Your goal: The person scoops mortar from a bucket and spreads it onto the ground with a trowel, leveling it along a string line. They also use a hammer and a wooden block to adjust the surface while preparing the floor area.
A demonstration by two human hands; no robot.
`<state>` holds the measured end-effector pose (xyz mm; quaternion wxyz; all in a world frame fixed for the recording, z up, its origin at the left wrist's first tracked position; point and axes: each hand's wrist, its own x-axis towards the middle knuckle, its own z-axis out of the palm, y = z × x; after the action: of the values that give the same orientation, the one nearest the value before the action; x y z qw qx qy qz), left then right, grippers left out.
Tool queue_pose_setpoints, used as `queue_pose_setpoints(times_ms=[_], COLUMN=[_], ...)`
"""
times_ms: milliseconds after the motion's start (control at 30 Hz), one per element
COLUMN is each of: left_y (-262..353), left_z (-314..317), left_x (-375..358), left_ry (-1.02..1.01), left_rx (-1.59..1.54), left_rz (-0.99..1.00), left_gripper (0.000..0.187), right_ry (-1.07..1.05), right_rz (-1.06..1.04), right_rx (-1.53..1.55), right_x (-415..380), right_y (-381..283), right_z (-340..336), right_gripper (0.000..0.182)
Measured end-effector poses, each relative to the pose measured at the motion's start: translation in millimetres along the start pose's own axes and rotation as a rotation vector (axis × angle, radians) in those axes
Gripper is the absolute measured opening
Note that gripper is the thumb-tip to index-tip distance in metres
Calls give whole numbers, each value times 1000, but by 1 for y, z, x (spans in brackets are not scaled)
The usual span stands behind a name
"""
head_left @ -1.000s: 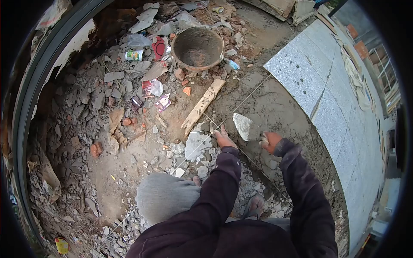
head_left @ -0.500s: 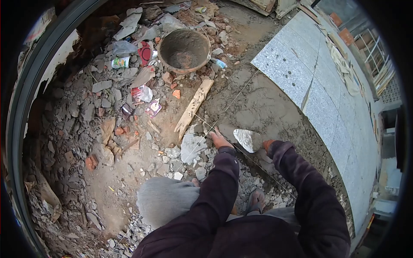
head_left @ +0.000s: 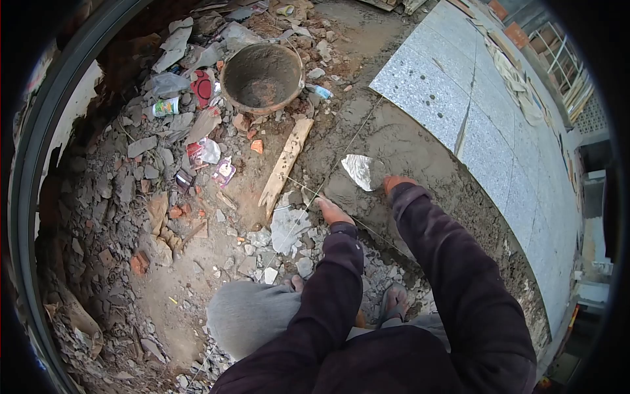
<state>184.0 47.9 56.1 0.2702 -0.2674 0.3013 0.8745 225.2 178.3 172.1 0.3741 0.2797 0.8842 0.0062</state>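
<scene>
Two hands | right (head_left: 396,183) gripping shiny pointed trowel (head_left: 357,170) over wet grey mortar (head_left: 400,148) | left (head_left: 333,211) open on rubble

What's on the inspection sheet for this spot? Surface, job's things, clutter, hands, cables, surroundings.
Surface: wet mortar bed beside laid granite slabs.
Job's things: trowel, blade over the mortar; taut string line crossing it.
Clutter: rubble, wrappers, a can, a wooden plank, a dirty basin.
Hands: right hand grips the trowel; left hand rests on the ground by the string.
Cables: nothing seen.
Surroundings: stacked material beyond the slabs.
</scene>
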Motion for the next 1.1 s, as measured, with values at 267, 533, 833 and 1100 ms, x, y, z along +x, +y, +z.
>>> queue_pose_setpoints(times_ms=[267, 533, 833, 1100], left_y=[-1, 1, 3, 2], left_z=[6, 38, -99, -60], left_x=[-2, -27, 78, 88], left_ry=[-2, 282, 604, 707], left_rx=[8, 340, 1046, 1101], left_rz=[54, 121, 397, 302], left_gripper=[64, 68, 40, 29], right_ry=[-161, -71, 337, -467], right_rz=[-105, 131, 611, 1170], right_rx=[49, -21, 324, 405], right_x=[-46, -152, -479, -555], right_y=[6, 131, 210, 148], right_z=[46, 63, 155, 269], right_gripper=[30, 21, 18, 14])
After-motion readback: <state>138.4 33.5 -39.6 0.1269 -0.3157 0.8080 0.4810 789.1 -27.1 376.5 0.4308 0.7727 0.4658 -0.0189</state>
